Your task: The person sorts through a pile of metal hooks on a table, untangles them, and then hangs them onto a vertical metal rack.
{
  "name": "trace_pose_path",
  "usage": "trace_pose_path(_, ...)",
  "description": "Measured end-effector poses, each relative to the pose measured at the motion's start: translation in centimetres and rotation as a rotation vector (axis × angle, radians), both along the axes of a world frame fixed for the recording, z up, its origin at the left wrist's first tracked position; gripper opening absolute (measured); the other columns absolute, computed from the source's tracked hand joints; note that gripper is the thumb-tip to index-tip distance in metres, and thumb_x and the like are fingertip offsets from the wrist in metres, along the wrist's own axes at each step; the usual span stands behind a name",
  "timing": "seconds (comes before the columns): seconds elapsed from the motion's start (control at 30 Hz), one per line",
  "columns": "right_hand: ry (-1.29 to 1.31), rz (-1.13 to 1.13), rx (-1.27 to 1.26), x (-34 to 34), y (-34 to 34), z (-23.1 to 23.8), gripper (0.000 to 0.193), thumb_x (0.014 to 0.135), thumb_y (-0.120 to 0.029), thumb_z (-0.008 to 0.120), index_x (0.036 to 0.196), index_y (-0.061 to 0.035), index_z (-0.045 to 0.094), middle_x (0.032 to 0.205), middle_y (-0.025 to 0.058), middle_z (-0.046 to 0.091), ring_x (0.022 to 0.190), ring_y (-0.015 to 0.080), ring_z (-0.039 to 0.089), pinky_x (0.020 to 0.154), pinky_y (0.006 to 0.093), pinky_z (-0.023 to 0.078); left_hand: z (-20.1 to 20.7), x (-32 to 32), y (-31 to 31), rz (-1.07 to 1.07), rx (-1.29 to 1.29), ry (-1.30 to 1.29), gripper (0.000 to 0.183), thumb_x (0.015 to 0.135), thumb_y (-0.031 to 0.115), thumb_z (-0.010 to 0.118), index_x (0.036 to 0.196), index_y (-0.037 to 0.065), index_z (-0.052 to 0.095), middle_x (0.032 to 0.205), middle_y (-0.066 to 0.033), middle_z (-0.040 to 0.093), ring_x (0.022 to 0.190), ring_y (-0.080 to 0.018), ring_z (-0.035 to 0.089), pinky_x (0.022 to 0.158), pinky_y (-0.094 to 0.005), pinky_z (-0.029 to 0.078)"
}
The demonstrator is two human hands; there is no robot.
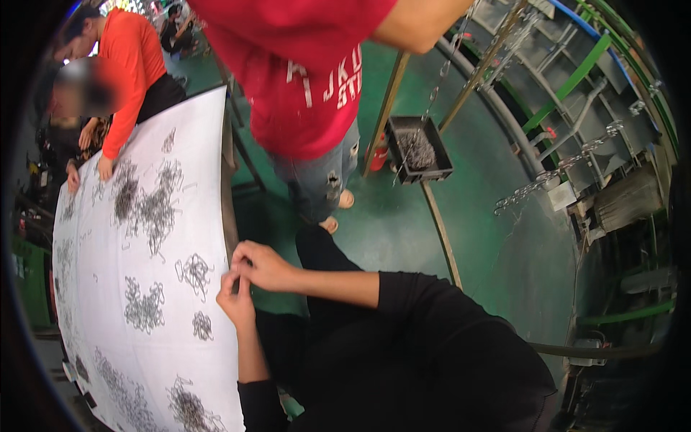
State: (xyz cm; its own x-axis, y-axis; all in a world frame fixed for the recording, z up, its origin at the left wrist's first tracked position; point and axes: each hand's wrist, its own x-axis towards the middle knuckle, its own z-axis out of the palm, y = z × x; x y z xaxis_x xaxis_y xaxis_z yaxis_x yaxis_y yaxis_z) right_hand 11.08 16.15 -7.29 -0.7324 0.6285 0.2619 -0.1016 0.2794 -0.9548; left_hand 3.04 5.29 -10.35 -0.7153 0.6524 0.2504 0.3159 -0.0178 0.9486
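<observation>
At the edge of the white-covered table (162,277), my left hand (236,302) and my right hand (265,268) meet with their fingertips pinched together. Whatever sits between the fingers is too small and hidden to make out. Just left of my hands, a loose pile of small bent wire pieces (194,273) lies on the white sheet. A smaller clump of wire pieces (202,326) is below it, and a wider pile of wire pieces (144,305) spreads farther left.
More wire heaps (155,205) lie toward the table's far end, where a person in orange (129,57) works. A person in a red shirt (302,93) stands ahead of me. A black bin (419,149) of metal pieces rests near metal posts; chains (561,169) hang at right.
</observation>
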Motion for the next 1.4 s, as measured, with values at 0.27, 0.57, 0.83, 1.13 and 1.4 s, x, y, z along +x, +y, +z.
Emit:
trace_pose_path(0.27,-0.068,0.22,-0.393,1.6,2.1,1.6,0.012,0.086,-0.01,0.062,0.092,-0.0004,0.062,0.096,0.0062,0.062,0.09,0.0127,0.057,0.081,0.0271,0.046,3.3,1.0,0.7,0.058,-0.02,-0.004,0.01,0.08,0.001,0.067,0.09,-0.001,0.067,0.087,-0.0093,0.065,0.078,-0.0136,0.06,0.071,-0.0242,0.048)
trace_pose_path(0.57,-0.103,0.223,-0.516,2.0,2.4,3.0,0.009,0.085,-0.008,0.061,0.089,-0.0004,0.06,0.092,0.0046,0.062,0.088,0.0107,0.057,0.08,0.0253,0.045,3.6,1.8,1.0,0.081,0.018,-0.064,0.013,0.077,0.001,0.068,0.09,0.003,0.069,0.089,-0.008,0.065,0.081,-0.0157,0.063,0.072,-0.0259,0.051)
trace_pose_path(0.83,-0.092,0.112,-0.439,1.0,1.5,2.3,0.008,0.085,-0.007,0.062,0.087,-0.0009,0.058,0.092,0.0048,0.062,0.085,0.0107,0.057,0.075,0.025,0.046,3.5,1.8,1.0,0.184,0.009,0.087,0.012,0.074,0.002,0.069,0.086,0.003,0.069,0.083,-0.0079,0.066,0.081,-0.0198,0.063,0.071,-0.0293,0.05)
trace_pose_path(1.13,0.032,0.074,-0.371,0.3,-0.5,1.7,0.006,0.09,-0.006,0.056,0.093,-0.0016,0.054,0.104,0.0075,0.055,0.096,0.0126,0.053,0.085,0.0253,0.042,4.1,1.7,0.3,0.299,-0.026,0.326,0.014,0.072,0.007,0.072,0.086,0.007,0.069,0.086,-0.0049,0.068,0.085,-0.0196,0.062,0.083,-0.0336,0.041)
trace_pose_path(1.4,0.22,0.096,-0.296,-0.2,-0.8,2.6,0.006,0.092,-0.003,0.05,0.098,-0.0029,0.05,0.109,0.0093,0.052,0.103,0.0162,0.052,0.092,0.0287,0.039,4.7,-4.2,-3.9,0.349,-0.054,0.528,0.014,0.076,0.009,0.068,0.09,0.004,0.069,0.092,-0.0083,0.067,0.088,-0.0258,0.06,0.081,-0.0349,0.045)
